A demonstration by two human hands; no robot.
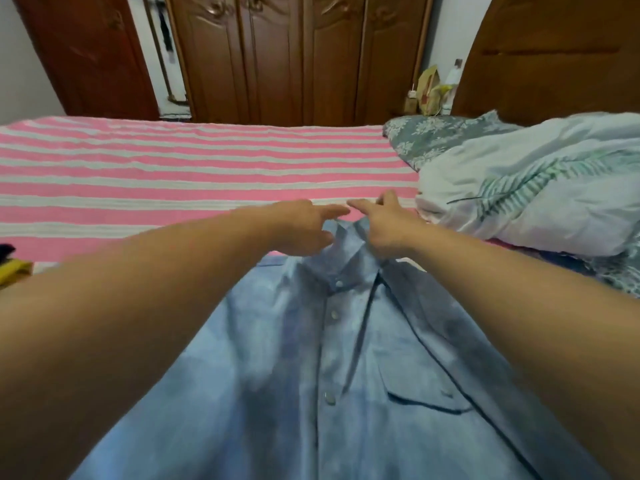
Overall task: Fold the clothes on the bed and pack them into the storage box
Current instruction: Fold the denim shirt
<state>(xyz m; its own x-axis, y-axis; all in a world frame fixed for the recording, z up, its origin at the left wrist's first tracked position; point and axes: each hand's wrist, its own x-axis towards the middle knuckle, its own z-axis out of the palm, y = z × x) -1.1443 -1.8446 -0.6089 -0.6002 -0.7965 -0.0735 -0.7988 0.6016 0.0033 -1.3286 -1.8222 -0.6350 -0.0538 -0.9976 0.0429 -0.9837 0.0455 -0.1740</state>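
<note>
Indoors, pink-striped bed (173,161), blue shirt (311,358), brown wardrobe (294,57).

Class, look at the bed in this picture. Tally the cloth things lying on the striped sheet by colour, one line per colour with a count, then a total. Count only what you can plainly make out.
Blue: 1, the buttoned shirt under both hands
White with green leaf print: 1, the bundled quilt
Grey floral: 1, the pillow
Yellow: 1, a cloth at the left edge, mostly cut off
Total: 4
</note>
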